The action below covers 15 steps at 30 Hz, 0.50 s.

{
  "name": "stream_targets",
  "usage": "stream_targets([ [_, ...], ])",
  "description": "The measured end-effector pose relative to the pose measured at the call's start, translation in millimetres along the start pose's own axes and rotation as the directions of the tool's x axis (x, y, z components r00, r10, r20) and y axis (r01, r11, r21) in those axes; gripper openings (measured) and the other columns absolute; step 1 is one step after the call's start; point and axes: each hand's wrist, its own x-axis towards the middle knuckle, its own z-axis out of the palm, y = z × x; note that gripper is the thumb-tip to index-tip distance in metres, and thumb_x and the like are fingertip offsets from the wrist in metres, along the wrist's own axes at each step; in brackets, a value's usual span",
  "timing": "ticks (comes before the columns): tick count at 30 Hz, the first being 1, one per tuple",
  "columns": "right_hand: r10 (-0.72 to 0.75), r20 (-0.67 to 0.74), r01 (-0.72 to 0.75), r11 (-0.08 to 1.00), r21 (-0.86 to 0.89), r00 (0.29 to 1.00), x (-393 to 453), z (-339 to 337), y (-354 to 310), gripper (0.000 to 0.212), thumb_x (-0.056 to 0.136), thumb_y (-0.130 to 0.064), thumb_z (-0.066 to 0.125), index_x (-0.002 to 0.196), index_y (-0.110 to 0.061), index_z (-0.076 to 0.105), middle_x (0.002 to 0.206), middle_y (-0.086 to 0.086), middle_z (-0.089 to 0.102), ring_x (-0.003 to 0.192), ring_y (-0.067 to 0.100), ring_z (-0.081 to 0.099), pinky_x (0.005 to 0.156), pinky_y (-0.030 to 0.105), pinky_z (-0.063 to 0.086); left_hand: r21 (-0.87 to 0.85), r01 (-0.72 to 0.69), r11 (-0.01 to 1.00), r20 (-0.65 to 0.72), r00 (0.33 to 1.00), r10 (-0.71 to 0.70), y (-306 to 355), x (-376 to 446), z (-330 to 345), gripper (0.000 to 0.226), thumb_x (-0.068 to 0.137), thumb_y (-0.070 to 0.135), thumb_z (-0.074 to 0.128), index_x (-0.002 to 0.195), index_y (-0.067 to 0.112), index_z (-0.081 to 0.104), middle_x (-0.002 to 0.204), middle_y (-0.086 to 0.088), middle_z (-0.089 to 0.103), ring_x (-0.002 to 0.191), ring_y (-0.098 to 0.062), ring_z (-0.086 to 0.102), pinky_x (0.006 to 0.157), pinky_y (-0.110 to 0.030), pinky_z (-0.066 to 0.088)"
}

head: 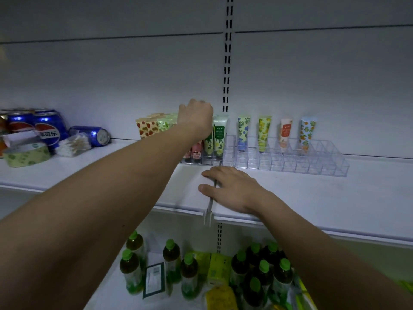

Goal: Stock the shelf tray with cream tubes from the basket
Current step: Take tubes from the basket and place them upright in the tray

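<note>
A clear plastic tray (pixel 290 163) of small square compartments sits on the white shelf (pixel 335 198), close to the back wall, its rows stepping up toward the rear. Cream tubes stand upright in it, caps down. At its left end a tight cluster — a white tube with a green label (pixel 220 136), a green-patterned tube (pixel 209 144) beside it, and pinkish ones (pixel 196 151) in front, partly hidden. Along the back row to the right, four stand spaced apart: a blue-flowered tube (pixel 243 133), a yellow-green tube (pixel 264 133), a peach-white tube (pixel 285 134) and an orange-patterned tube (pixel 306 134). The front compartments hold nothing.
</note>
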Motion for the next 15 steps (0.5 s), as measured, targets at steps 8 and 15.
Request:
stream_targets([
  [8, 0.070, -0.039, -0.070, 0.998, 0.010, 0.997, -15.2, -12.6, -22.3, 0.058, 0.092, -0.061, 0.044, 0.135, -0.022, 0.051, 0.138, 0.003, 0.052, 0.120, 0.024, 0.051, 0.101, 0.042, 0.043, -0.158, 0.043, 0.986, 0.018, 0.999, -0.040, -27.3, -68.2, -48.0, 0.039, 0.091, 0.032, 0.054, 0.128, 0.022, 0.057, 0.124, -0.008, 0.060, 0.115, -0.029, 0.050, 0.088, -0.040, 0.040],
  [15, 0.036, -0.180, -0.023, 0.997, 0.073, 0.983, -48.6, -25.8, -91.9, 0.025, 0.095, -0.030, 0.053, 0.099, -0.009, 0.066, 0.096, 0.013, 0.067, 0.088, 0.029, 0.064, 0.078, 0.036, 0.053, -0.354, 0.110, 0.929, 0.076, 0.993, -0.088, -43.0, -184.8, -61.3, 0.025, 0.090, 0.029, 0.056, 0.110, 0.023, 0.068, 0.110, -0.003, 0.069, 0.096, -0.021, 0.062, 0.084, -0.033, 0.050],
])
